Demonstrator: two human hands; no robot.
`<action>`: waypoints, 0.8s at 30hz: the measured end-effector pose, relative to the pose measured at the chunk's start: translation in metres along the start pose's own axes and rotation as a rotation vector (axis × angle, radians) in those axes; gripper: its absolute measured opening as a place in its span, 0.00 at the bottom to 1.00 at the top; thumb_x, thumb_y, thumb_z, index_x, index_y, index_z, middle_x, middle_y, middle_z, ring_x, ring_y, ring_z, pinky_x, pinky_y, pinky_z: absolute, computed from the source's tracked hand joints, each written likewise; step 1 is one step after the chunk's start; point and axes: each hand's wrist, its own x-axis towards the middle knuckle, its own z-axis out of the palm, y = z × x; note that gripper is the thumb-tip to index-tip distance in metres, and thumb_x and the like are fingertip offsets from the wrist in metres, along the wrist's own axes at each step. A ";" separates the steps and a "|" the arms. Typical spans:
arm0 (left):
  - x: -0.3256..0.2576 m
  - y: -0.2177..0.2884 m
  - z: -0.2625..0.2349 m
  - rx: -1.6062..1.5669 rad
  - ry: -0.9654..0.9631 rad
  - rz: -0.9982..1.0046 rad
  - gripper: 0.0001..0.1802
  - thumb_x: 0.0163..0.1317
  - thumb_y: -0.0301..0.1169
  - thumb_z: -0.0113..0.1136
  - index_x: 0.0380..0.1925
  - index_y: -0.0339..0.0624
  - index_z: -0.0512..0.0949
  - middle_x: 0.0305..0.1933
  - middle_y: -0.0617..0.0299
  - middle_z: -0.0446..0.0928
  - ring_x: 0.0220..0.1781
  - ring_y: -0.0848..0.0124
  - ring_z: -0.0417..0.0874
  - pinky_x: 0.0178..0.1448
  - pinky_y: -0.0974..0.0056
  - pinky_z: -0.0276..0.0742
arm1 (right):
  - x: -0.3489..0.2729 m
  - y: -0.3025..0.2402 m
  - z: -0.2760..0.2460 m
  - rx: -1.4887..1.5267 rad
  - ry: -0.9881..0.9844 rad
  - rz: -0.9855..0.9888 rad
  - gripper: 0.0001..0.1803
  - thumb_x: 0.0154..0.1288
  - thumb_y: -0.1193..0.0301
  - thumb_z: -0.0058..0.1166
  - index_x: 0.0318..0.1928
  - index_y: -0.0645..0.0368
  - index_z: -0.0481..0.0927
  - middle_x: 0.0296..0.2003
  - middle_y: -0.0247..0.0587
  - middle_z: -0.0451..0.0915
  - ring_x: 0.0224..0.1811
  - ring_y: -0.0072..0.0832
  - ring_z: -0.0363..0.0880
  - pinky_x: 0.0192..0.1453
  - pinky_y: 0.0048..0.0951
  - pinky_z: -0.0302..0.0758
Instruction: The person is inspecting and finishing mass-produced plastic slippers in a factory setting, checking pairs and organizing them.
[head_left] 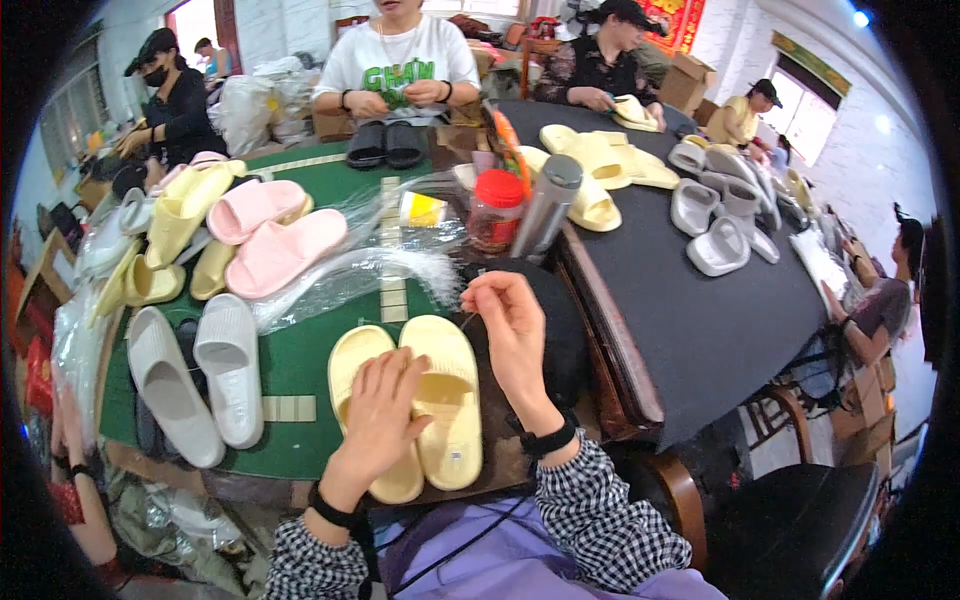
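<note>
Where the left hand (382,405) lies: palm down, fingers loosely spread, touching the pair of yellow slippers (455,445).
Right hand (508,330): raised just beside the pair's far end, apart from the left, fingers curled toward the thumb; whether they pinch something thin, I cannot tell.
Yellow slippers: side by side at the near edge of the green tabletop (300,365).
Gray slippers (230,350): left of the yellow pair.
Clear plastic (335,290): crumpled beyond the yellow slippers.
Pink slippers (290,250): further left, among more yellow ones.
Red-lidded jar (495,215): beyond the right hand, beside a gray bottle (548,205).
Black tabletop (690,320): at right, carrying yellow and gray slippers.
Black slippers (385,145): at the far side, before a person in white (395,65).
</note>
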 end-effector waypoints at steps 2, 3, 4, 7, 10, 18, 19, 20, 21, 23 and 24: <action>0.000 0.000 0.000 0.002 0.006 0.014 0.45 0.47 0.35 0.72 0.66 0.41 0.63 0.67 0.47 0.64 0.70 0.49 0.62 0.74 0.46 0.54 | -0.004 -0.040 -0.016 -0.024 0.115 -0.137 0.05 0.74 0.77 0.47 0.45 0.64 0.75 0.37 0.37 0.80 0.39 0.19 0.77 0.47 0.21 0.75; -0.001 0.001 -0.001 -0.002 0.000 0.014 0.45 0.48 0.35 0.72 0.66 0.41 0.63 0.68 0.47 0.63 0.70 0.49 0.62 0.74 0.46 0.53 | -0.007 -0.060 -0.025 -0.063 0.179 -0.207 0.04 0.74 0.78 0.47 0.45 0.63 0.75 0.37 0.37 0.79 0.38 0.19 0.76 0.46 0.21 0.74; -0.001 0.001 -0.001 -0.003 -0.003 0.014 0.45 0.48 0.35 0.72 0.66 0.41 0.63 0.68 0.47 0.63 0.70 0.49 0.62 0.74 0.46 0.53 | -0.012 -0.081 -0.033 -0.060 0.220 -0.293 0.04 0.74 0.78 0.47 0.45 0.63 0.74 0.37 0.39 0.79 0.38 0.20 0.76 0.45 0.21 0.74; -0.001 0.001 -0.001 -0.001 0.003 0.012 0.44 0.48 0.35 0.72 0.66 0.41 0.63 0.68 0.47 0.63 0.70 0.50 0.62 0.75 0.46 0.53 | -0.027 -0.138 -0.064 -0.198 0.344 -0.623 0.03 0.73 0.78 0.47 0.44 0.62 0.72 0.36 0.43 0.79 0.36 0.23 0.75 0.39 0.21 0.71; -0.002 0.002 -0.001 0.005 -0.003 0.004 0.44 0.48 0.35 0.73 0.66 0.41 0.63 0.68 0.48 0.63 0.70 0.50 0.62 0.75 0.46 0.53 | -0.027 -0.185 -0.111 -0.691 0.481 -1.002 0.04 0.72 0.77 0.49 0.44 0.63 0.73 0.36 0.44 0.79 0.36 0.25 0.75 0.36 0.22 0.70; -0.002 0.004 0.000 0.026 0.013 -0.001 0.45 0.47 0.35 0.73 0.65 0.40 0.64 0.66 0.47 0.65 0.70 0.50 0.61 0.75 0.44 0.51 | 0.055 -0.195 -0.276 -1.410 0.577 -0.408 0.07 0.70 0.71 0.53 0.41 0.60 0.81 0.37 0.37 0.80 0.38 0.27 0.80 0.44 0.30 0.75; -0.002 0.005 -0.002 0.020 0.001 -0.013 0.45 0.47 0.35 0.73 0.66 0.40 0.64 0.66 0.47 0.64 0.71 0.49 0.60 0.76 0.44 0.50 | 0.067 -0.180 -0.295 -1.560 0.503 -0.360 0.08 0.68 0.68 0.54 0.41 0.58 0.81 0.38 0.38 0.81 0.39 0.31 0.81 0.45 0.34 0.75; -0.003 0.008 -0.004 0.024 0.005 -0.013 0.45 0.47 0.35 0.73 0.66 0.40 0.64 0.66 0.47 0.64 0.71 0.49 0.60 0.76 0.44 0.50 | 0.078 -0.164 -0.313 -1.706 0.451 -0.284 0.09 0.67 0.66 0.56 0.41 0.57 0.81 0.40 0.40 0.81 0.40 0.36 0.82 0.46 0.37 0.76; -0.004 0.013 -0.007 0.041 0.007 -0.024 0.45 0.47 0.35 0.73 0.66 0.40 0.64 0.67 0.45 0.63 0.72 0.47 0.58 0.76 0.43 0.50 | 0.084 -0.149 -0.330 -1.721 0.386 -0.077 0.10 0.64 0.63 0.57 0.41 0.55 0.81 0.43 0.40 0.80 0.45 0.42 0.81 0.49 0.42 0.75; -0.011 0.024 -0.014 0.058 0.006 -0.035 0.44 0.48 0.34 0.73 0.66 0.40 0.65 0.68 0.44 0.62 0.74 0.45 0.57 0.77 0.41 0.49 | 0.097 -0.119 -0.355 -1.733 0.247 -0.026 0.13 0.63 0.61 0.59 0.42 0.55 0.81 0.45 0.41 0.79 0.48 0.43 0.80 0.51 0.44 0.76; -0.017 0.031 -0.019 0.026 -0.020 -0.032 0.43 0.48 0.34 0.73 0.65 0.40 0.66 0.69 0.42 0.61 0.74 0.44 0.55 0.77 0.41 0.49 | 0.104 -0.104 -0.362 -1.766 0.190 0.040 0.15 0.62 0.60 0.60 0.43 0.55 0.80 0.45 0.43 0.79 0.49 0.44 0.80 0.51 0.44 0.76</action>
